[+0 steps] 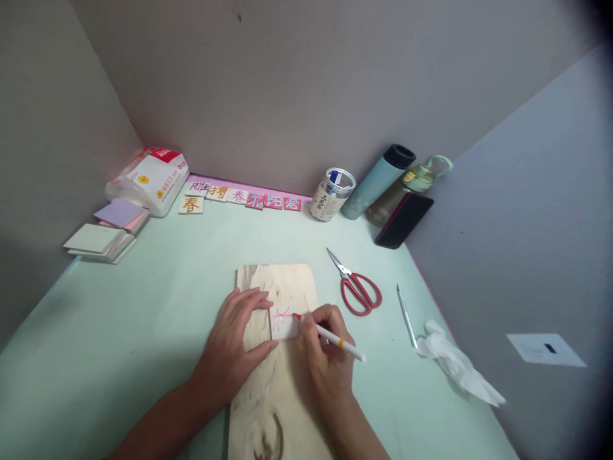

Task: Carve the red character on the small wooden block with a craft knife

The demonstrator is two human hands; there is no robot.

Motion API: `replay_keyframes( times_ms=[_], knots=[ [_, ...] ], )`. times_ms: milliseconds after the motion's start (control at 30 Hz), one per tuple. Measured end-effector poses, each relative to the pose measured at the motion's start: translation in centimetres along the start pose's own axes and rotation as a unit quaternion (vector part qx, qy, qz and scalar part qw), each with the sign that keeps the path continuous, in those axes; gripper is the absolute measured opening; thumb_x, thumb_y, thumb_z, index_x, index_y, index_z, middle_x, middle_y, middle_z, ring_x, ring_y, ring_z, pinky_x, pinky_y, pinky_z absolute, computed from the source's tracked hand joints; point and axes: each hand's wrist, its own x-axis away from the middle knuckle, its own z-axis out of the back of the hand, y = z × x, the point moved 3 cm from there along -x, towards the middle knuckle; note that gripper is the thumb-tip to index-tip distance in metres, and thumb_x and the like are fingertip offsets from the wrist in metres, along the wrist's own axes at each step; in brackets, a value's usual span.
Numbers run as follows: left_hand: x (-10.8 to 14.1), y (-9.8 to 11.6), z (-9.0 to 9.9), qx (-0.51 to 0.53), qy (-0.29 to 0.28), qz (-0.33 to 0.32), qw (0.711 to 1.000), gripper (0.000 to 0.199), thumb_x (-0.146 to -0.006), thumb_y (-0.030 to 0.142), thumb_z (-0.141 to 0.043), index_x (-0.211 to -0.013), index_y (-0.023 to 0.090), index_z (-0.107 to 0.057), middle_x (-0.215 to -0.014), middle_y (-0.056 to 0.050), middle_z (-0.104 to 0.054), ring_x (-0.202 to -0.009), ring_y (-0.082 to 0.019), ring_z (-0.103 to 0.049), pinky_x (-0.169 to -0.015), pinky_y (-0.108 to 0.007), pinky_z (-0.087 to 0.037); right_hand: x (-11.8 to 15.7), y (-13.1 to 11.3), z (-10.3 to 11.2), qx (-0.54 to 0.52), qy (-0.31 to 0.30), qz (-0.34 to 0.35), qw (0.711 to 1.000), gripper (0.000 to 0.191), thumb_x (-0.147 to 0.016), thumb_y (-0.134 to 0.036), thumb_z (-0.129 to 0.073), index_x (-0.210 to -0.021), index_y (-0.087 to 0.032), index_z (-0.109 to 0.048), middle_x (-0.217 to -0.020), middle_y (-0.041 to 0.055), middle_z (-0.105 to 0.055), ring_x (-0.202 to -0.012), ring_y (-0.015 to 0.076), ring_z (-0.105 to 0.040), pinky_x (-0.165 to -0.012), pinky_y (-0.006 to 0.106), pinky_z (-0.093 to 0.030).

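Observation:
My right hand [330,351] grips a white marker [345,346] with a red tip and a yellow-orange band. Its tip rests on a small white square tile [284,328] bearing red-pink strokes. Thumb and fingers of my left hand [239,329] are spread apart at the tile's left side, fingertips touching its upper and lower left corners. Beneath the tile lies a pale wooden board [272,383] with dark grain marks near its lower end. Part of the tile's right edge is hidden by my right hand.
Red-handled scissors [354,281], a thin craft knife [407,316] and crumpled tissue [454,364] lie at right. Behind stand a jar [330,198], a blue tumbler [376,185], a green bottle [400,191] and a phone [405,220]. Lettered tiles [238,196], stacked tiles [98,239] and a tissue pack [158,179] sit back left.

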Motion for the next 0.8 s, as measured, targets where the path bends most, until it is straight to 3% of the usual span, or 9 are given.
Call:
replay_keyframes(
  times_ms=[333, 800],
  knots=[
    [-0.11, 0.21, 0.01, -0.002, -0.005, -0.001, 1.000, 0.048, -0.086, 0.022, -0.068, -0.129, 0.026, -0.046, -0.128, -0.008, -0.061, -0.132, -0.030, -0.048, -0.118, -0.062, -0.030, -0.16, -0.50, -0.16, 0.018, -0.022, 0.019, 0.999, 0.024, -0.095, -0.029, -0.054, -0.073, -0.022, -0.048, -0.063, -0.0046, -0.045, -0.053, 0.0112, -0.043, -0.049, 0.024, -0.035],
    [-0.14, 0.16, 0.00, -0.005, -0.002, -0.006, 1.000, 0.048, -0.086, 0.023, -0.069, -0.129, 0.025, -0.046, -0.127, -0.008, -0.062, -0.131, -0.030, -0.049, -0.117, -0.059, -0.032, -0.17, -0.45, -0.30, 0.014, -0.022, 0.011, 1.000, 0.025, -0.095, -0.030, -0.054, -0.072, -0.022, -0.048, -0.063, -0.0047, -0.045, -0.052, 0.0111, -0.041, -0.049, 0.024, -0.035]
  ],
)
